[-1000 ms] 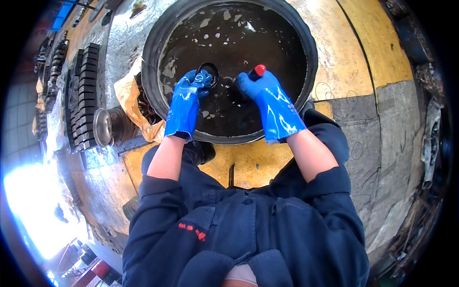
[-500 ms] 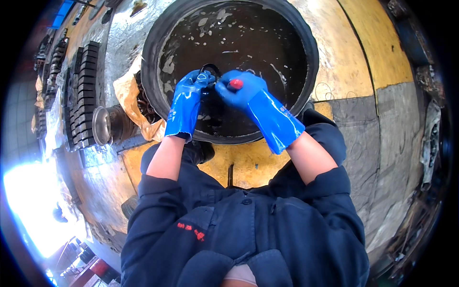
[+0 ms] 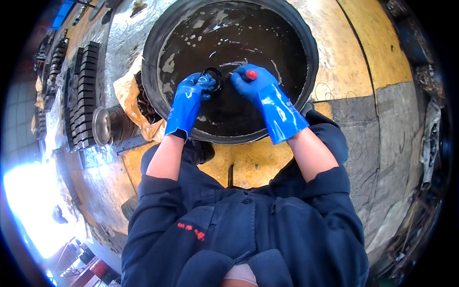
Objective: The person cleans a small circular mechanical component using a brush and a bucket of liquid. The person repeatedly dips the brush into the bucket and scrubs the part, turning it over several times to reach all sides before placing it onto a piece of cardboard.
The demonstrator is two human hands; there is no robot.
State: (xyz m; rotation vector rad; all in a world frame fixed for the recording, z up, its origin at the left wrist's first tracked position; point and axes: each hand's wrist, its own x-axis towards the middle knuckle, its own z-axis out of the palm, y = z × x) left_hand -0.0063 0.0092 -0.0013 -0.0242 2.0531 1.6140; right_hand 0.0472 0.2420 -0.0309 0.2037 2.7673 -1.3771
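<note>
My left hand (image 3: pixel 190 93), in a long blue rubber glove, is closed on the edge of a shiny black ring-shaped part (image 3: pixel 219 81). It holds the ring above dark liquid (image 3: pixel 258 40) with pale foam patches. To the right of the ring, my right hand (image 3: pixel 258 87) in a matching glove is closed round a red-handled tool (image 3: pixel 251 74). Only the rounded red end stands out of the fist; the tool's working end cannot be made out. The hands are apart, both over a large round black tub (image 3: pixel 151 67) between my knees.
Left of the tub lies a torn tan sack (image 3: pixel 125 88) with dark metal parts in it. Beside it is a metal cylinder (image 3: pixel 103 125), then rows of dark ribbed blocks (image 3: pixel 87 91). Yellow and grey floor plates (image 3: pixel 356 117) spread out to the right.
My right hand has moved away to the right, with the red-handled tool in it. The black ring has turned and shows more of its round opening; my left hand has barely shifted.
</note>
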